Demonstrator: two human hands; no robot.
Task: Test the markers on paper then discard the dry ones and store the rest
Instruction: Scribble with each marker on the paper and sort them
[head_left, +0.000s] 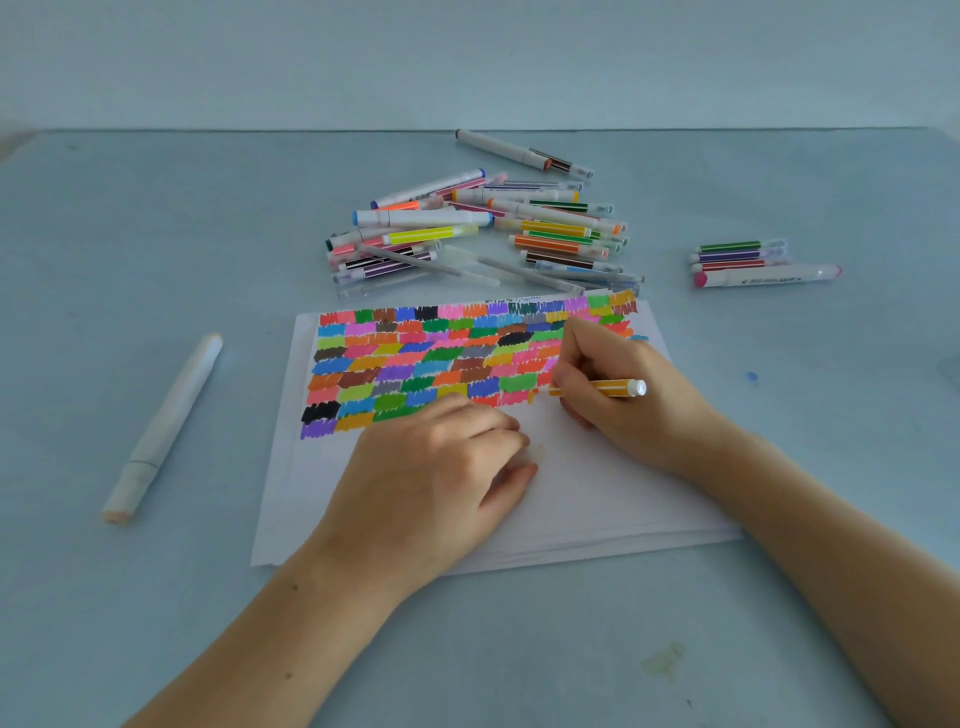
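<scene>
While pinching the yellow marker (597, 388), right hand (618, 395) near paper's (597, 499) right edge; left hand (431, 473) flat, fingers relaxed.

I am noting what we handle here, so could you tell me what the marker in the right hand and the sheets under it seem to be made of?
The orange-striped marker gripped by the right hand looks like smooth, glossy plastic: its white end cap catches a highlight. The sheets look like matt white paper: thin stacked edges show at the near side, and ink has taken as flat colour patches.
</scene>
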